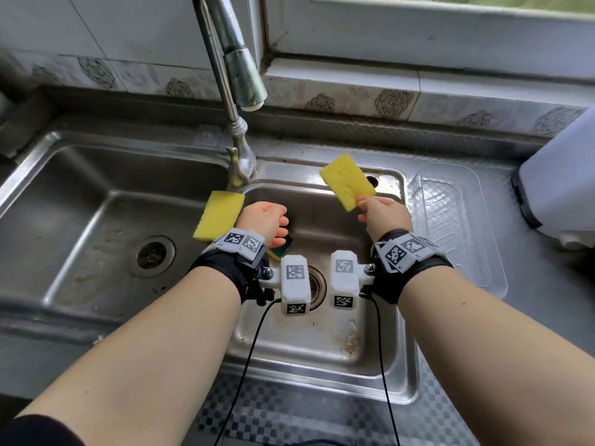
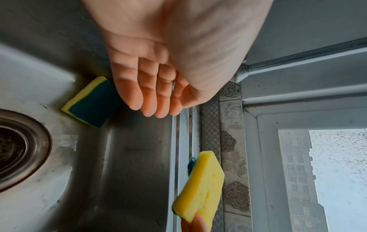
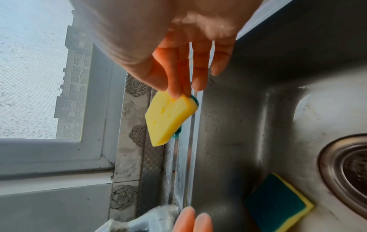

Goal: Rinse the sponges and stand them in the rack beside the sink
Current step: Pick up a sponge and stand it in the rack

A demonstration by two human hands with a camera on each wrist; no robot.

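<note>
My right hand [image 1: 363, 201] pinches a yellow sponge [image 1: 347, 181] by one corner and holds it up over the back of the right basin. In the right wrist view thumb and forefinger [image 3: 175, 89] grip that sponge [image 3: 168, 119], whose green backing faces away. My left hand [image 1: 279, 225] hovers over the same basin with relaxed fingers [image 2: 152, 102], holding nothing. Just below it a second sponge [image 2: 93, 102] lies green side up on the basin floor [image 1: 322, 342]. A third sponge [image 1: 219, 215] lies yellow side up on the divider between the basins.
A clear plastic rack [image 1: 457, 220] sits on the counter right of the sink, with nothing in it. The tap [image 1: 240, 75] arches over the divider; no water runs. A white appliance [image 1: 560, 188] stands at the far right. The drain [image 1: 317, 286] lies between my wrists.
</note>
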